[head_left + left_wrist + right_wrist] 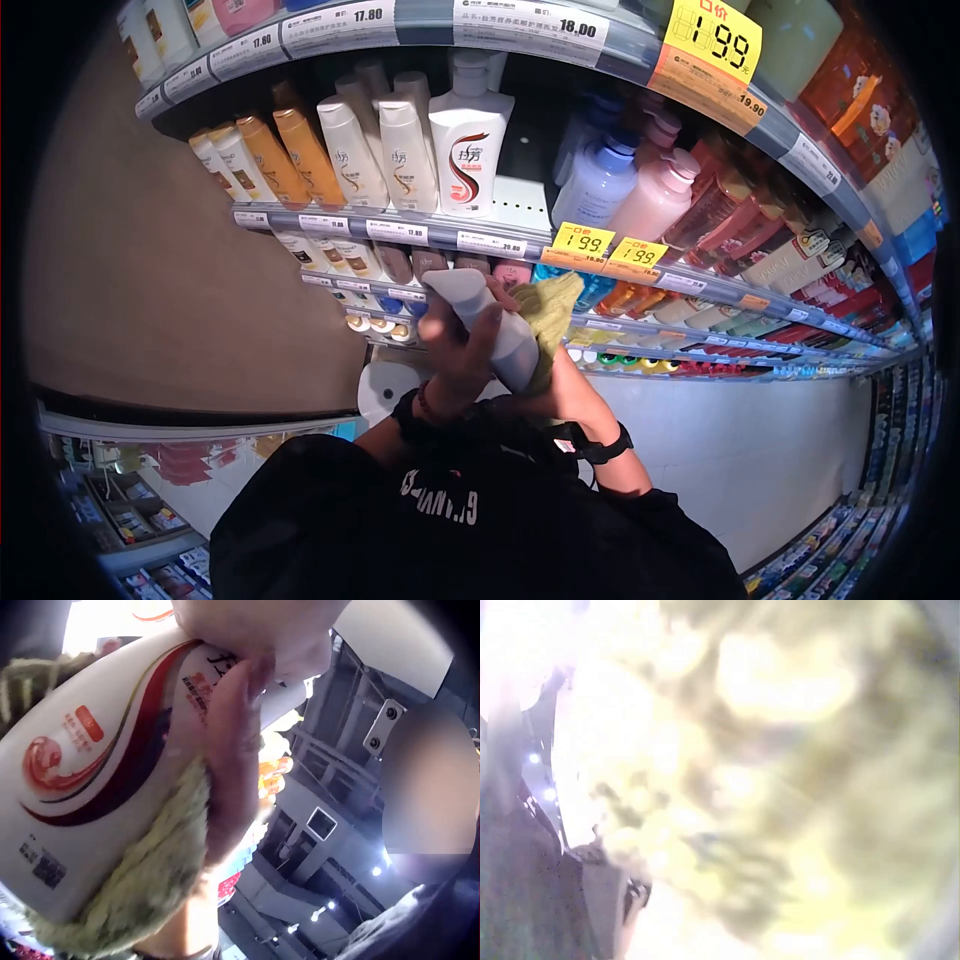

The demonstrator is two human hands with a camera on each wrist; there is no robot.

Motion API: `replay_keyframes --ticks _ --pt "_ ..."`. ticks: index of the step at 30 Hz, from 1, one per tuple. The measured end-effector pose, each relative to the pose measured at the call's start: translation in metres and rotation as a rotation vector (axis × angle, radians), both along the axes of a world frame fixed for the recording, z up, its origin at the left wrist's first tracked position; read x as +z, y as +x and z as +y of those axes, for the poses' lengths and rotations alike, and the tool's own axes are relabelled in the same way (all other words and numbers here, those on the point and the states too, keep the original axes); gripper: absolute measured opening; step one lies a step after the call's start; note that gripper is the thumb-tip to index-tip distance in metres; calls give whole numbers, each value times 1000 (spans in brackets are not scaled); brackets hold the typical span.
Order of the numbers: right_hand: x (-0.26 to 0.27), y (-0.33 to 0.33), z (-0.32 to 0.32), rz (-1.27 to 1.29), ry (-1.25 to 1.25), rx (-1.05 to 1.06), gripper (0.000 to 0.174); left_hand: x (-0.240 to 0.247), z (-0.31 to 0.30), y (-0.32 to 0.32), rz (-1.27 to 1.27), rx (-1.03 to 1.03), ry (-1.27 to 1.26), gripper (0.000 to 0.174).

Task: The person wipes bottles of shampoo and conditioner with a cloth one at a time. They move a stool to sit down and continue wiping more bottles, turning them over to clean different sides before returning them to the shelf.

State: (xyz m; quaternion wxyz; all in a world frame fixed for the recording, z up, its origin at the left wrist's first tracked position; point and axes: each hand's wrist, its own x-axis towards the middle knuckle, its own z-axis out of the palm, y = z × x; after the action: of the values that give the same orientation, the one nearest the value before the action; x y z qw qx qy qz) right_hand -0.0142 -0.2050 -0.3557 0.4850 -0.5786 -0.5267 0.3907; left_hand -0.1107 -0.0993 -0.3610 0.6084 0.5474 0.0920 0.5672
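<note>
A white bottle (512, 348) with a red and dark swirl on its label is tilted in front of the person's chest. My left hand (460, 352) grips its upper part, fingers curled round it. In the left wrist view, my right hand (232, 761) lays its thumb along the bottle (90, 742) and holds a fuzzy yellow-green cloth (154, 877) against its side. The cloth (552, 312) hides most of the right fingers in the head view. Blurred and overexposed, the cloth (840, 795) fills much of the right wrist view.
Shelves of bottles stand ahead, with a price rail (400, 235) close above the hands. A similar white pump bottle (470, 150) stands on the upper shelf, beside smaller bottles and a pink pump bottle (655, 195). A white stool (390, 388) is below the hands.
</note>
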Motion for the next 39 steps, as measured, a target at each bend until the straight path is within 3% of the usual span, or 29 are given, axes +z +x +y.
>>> replay_keyframes --ticks 4,6,7,10,11,14,15,19,25,28,31,34,39 --pt "-1 -1 3 52 95 -38 83 -9 -8 -1 209 -106 54 23" --pt "-31 3 -4 349 42 -106 80 -9 0 6 394 -205 95 28" --pt "-44 2 -7 502 41 -154 80 -8 5 8 392 -356 21 42" --pt "-42 0 -11 906 135 -290 67 -3 4 10 374 -406 134 68" --pt "-40 4 -9 948 215 -277 63 -18 11 5 506 -480 210 89" --pt "-22 9 -3 1084 359 -299 56 -34 4 -8 763 -633 212 102" --pt "-21 11 -4 1074 362 -356 55 -36 -1 -11 767 -742 -13 102" --pt "-33 10 -13 989 340 -516 53 -34 -8 -12 659 -960 -335 83" --pt "-28 18 -27 861 303 -559 53 -34 7 -19 805 -988 -49 71" --pt "-16 24 -27 798 248 -516 72 -22 11 -21 903 -1012 -17 60" --pt "-3 24 -22 843 360 -456 67 -38 17 -23 896 -1222 -178 61" --pt "-13 34 -22 862 426 -317 60 -44 18 -24 715 -1537 -554 58" --pt "-7 36 -18 847 484 -201 38 -69 21 -27 486 -1814 -750 56"
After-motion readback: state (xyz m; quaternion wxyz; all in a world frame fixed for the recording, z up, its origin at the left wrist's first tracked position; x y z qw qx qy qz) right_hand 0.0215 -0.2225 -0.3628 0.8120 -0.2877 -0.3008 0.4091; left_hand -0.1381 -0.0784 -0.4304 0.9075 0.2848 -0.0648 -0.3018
